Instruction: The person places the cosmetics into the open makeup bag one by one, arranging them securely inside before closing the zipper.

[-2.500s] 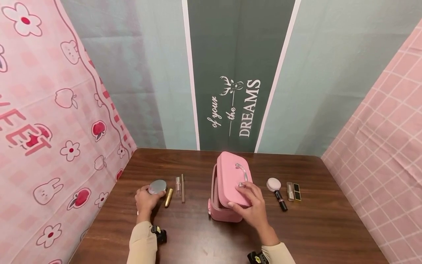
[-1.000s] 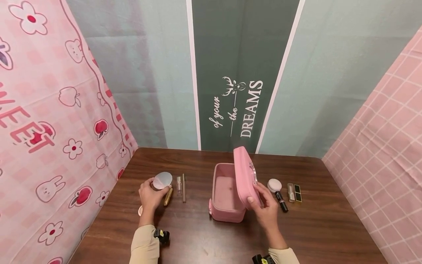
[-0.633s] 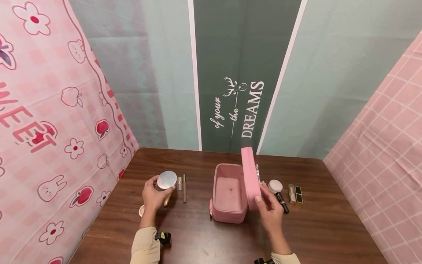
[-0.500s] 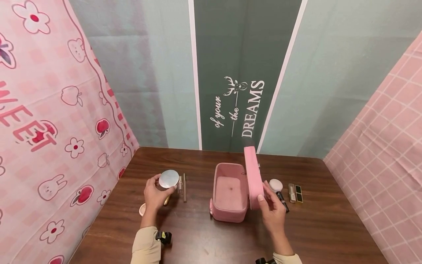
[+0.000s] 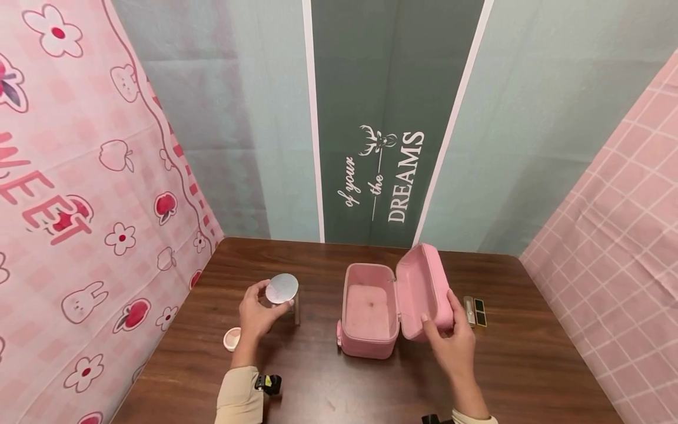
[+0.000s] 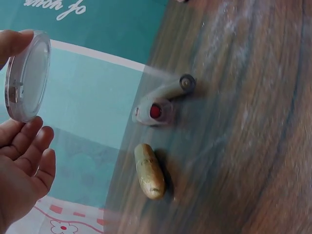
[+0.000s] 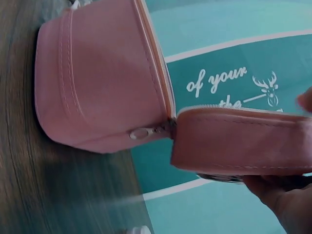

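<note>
My left hand (image 5: 256, 312) holds a round compact (image 5: 282, 288) with a shiny silver face, raised over the table. In the left wrist view the compact (image 6: 29, 78) has a clear edge, with thumb above and fingers below. A pink cosmetic case (image 5: 368, 348) stands at the middle of the table, its inside bare. My right hand (image 5: 455, 344) grips the case's lid (image 5: 424, 288), thumb at the inner edge and fingers behind. The lid leans to the right from its hinge. In the right wrist view a zipper pull (image 7: 141, 133) hangs near the hinge.
A gold tube (image 6: 148, 170), a clear tube (image 6: 153, 112) and a slim pencil (image 5: 296, 309) lie by my left hand. A small pinkish disc (image 5: 231, 339) rests beside my left forearm. Right of the lid lie a silver tube (image 5: 468, 311) and a black-and-gold palette (image 5: 479, 312).
My right hand has swung the lid from nearly closed to wide open on the right, covering the white round container and black tube. My left hand has lifted the compact and moved it right.
</note>
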Action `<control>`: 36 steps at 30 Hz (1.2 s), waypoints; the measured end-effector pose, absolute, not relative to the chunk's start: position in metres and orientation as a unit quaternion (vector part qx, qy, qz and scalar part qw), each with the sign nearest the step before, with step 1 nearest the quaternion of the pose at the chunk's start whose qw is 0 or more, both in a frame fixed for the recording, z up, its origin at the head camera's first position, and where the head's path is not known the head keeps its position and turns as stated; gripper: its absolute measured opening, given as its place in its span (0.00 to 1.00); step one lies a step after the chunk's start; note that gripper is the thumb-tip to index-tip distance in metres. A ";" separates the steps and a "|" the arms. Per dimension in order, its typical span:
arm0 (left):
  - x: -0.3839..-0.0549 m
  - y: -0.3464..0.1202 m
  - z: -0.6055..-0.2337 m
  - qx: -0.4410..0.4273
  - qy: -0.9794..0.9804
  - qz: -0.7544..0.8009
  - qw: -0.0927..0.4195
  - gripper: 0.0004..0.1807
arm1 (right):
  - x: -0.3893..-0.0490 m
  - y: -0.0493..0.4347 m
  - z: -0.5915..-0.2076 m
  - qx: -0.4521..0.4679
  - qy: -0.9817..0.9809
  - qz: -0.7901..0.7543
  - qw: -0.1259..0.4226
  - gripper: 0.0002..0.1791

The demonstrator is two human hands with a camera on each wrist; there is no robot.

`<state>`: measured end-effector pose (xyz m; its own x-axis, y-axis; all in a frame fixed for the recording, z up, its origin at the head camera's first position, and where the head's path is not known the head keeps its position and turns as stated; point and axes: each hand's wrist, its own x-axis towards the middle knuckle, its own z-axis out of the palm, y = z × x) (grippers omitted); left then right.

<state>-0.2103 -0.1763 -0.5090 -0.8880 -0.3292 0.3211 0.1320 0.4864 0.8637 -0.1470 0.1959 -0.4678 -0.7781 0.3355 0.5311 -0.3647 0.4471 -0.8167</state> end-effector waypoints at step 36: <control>-0.232 -0.126 -0.504 -0.051 -0.814 -0.538 0.213 0.41 | -0.148 0.202 -0.473 -0.034 -0.804 0.481 0.349 0.34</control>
